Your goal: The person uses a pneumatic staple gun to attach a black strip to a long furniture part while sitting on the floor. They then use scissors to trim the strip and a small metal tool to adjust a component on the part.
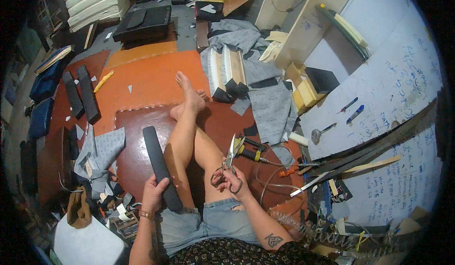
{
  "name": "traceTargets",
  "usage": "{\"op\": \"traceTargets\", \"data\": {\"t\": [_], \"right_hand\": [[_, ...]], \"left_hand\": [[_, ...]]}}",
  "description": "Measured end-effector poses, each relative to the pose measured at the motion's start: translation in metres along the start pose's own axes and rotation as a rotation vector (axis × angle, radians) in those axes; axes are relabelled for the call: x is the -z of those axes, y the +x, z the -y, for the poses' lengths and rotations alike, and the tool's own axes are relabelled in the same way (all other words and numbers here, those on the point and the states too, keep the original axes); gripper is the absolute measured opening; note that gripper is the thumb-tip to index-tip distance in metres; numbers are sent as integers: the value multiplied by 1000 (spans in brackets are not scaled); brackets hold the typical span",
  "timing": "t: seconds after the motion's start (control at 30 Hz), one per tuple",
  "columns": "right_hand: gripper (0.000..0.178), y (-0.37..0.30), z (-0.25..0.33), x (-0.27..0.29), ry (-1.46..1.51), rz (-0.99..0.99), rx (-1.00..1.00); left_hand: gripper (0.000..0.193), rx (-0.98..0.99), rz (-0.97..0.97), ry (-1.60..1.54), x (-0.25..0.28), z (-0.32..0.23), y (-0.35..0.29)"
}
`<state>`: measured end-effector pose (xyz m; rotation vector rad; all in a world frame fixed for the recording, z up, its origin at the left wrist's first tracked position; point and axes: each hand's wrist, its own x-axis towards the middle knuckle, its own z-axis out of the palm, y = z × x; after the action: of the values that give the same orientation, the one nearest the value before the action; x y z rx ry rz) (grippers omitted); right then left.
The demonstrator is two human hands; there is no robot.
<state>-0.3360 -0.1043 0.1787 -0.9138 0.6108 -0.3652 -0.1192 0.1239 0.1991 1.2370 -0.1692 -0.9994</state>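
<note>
Over mat [131, 144]: strip [158, 160] points to far edge, left hand [152, 196] fingers clasping near half; right hand [238, 184] fingers round scissors [231, 155], rightward, apart.

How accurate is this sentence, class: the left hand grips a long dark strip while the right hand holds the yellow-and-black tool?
One part is wrong: in the head view, the right hand holds metal scissors; the yellow-and-black tool lies just beyond it. The left hand does grip a long dark strip.
</note>
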Motion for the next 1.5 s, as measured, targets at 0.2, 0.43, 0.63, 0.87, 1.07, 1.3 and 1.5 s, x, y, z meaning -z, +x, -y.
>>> {"op": "traceTargets", "data": {"t": [0.2,0.43,0.63,0.87,1.07,1.3,1.5], "right_hand": [[59,3,0,2,-7,7,-23],[57,-2,5,-8,-136,-76,12],[44,1,-4,-4,-157,-38,118],[20,-4,7,-12,-295,13,-57],[29,-6,-1,-11,-222,81,-11],[48,-39,6,-39,-190,200,107],[67,-164,81,-126,-181,660,77]], "left_hand": [[29,26,-21,-13,-4,-6,-4],[31,17,-10,6,-3,-6,-3],[35,11,-12,47,-6,-7,-2],[36,7,-13,57,2,-1,1],[31,22,-2,19,1,-3,-4],[28,80,-129,158,-14,-9,-15],[42,-160,-34,71,-54,-20,-72]]}}
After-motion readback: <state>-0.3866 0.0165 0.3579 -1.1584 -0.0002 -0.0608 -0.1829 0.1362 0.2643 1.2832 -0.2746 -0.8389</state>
